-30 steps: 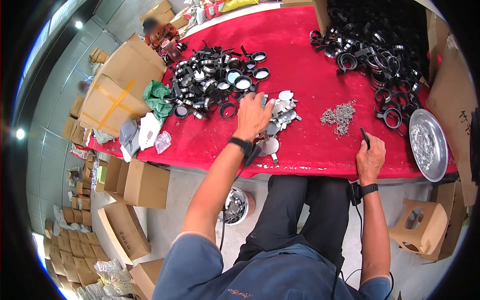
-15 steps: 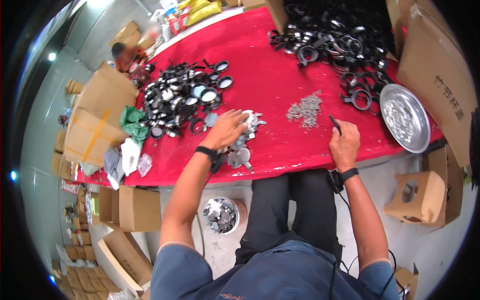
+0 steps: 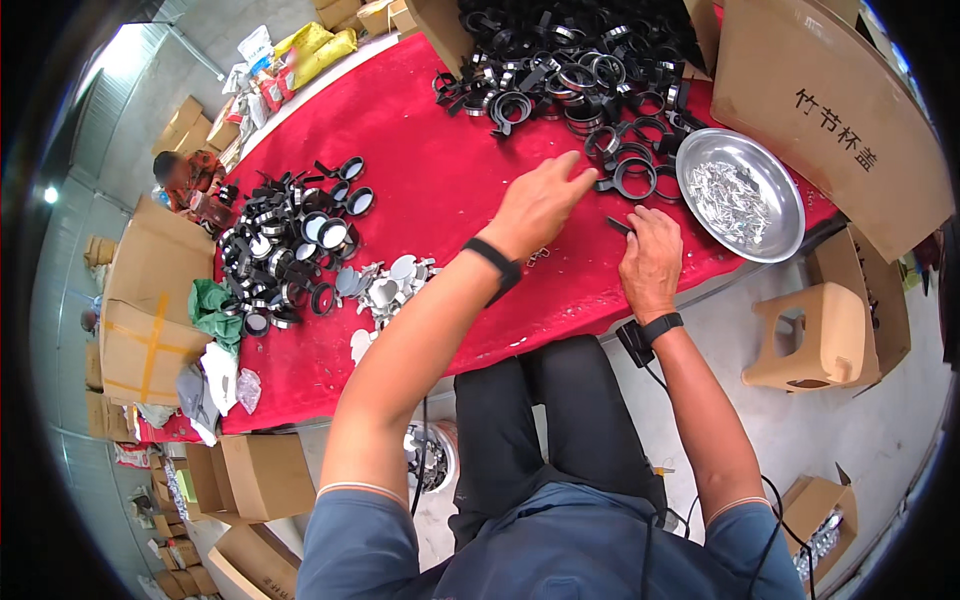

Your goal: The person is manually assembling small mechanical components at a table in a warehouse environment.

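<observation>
My left hand (image 3: 545,205) is stretched across the red-covered table with its fingers apart and nothing visible in them. Its fingertips are close to the near edge of a heap of black rings with handles (image 3: 634,178). To the right, my right hand (image 3: 652,258) is closed around a thin dark stick-like tool (image 3: 619,225), whose tip points up and left. Small metal pieces (image 3: 538,257) lie beneath my left wrist, mostly hidden by it. Flat silvery discs and pieces (image 3: 385,292) rest left of my left forearm, which covers part of them.
A metal bowl (image 3: 790,225) of small shiny parts stands at the right, beside a large carton (image 3: 840,120). Black-rimmed lids (image 3: 290,240) are heaped at the left. Below the table are a bucket (image 3: 440,460) and a tan stool (image 3: 815,340). Another person (image 3: 190,180) sits far left.
My left hand has left the silvery discs and moved right and away from me toward the black rings. My right hand keeps the dark tool. The whole view has swung to the right.
</observation>
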`<state>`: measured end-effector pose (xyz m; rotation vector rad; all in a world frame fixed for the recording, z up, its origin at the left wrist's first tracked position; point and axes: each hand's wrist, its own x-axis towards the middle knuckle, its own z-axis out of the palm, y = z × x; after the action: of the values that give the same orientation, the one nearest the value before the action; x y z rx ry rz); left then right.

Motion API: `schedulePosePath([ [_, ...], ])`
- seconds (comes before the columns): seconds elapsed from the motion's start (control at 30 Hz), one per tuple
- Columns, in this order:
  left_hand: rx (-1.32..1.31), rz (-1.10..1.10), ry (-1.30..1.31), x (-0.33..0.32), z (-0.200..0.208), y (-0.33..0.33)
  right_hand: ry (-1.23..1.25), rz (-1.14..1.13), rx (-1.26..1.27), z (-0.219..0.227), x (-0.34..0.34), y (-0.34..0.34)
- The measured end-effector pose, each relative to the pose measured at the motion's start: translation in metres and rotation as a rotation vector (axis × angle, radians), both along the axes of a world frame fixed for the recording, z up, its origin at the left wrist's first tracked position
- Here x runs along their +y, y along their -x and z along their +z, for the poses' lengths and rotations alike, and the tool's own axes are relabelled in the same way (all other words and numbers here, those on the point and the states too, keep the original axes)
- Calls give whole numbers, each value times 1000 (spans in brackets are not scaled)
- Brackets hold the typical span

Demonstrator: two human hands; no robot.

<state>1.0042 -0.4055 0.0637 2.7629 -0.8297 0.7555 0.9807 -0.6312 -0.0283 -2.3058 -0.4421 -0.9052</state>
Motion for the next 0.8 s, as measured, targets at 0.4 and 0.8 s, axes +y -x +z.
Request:
schedulePosePath([
  [0.4,26,-119,281,-5,2,22,-60,-12,13,0,1,1],
  [0.8,387,361,2024,-15,-39,198,-649,503,822,49,94,101],
])
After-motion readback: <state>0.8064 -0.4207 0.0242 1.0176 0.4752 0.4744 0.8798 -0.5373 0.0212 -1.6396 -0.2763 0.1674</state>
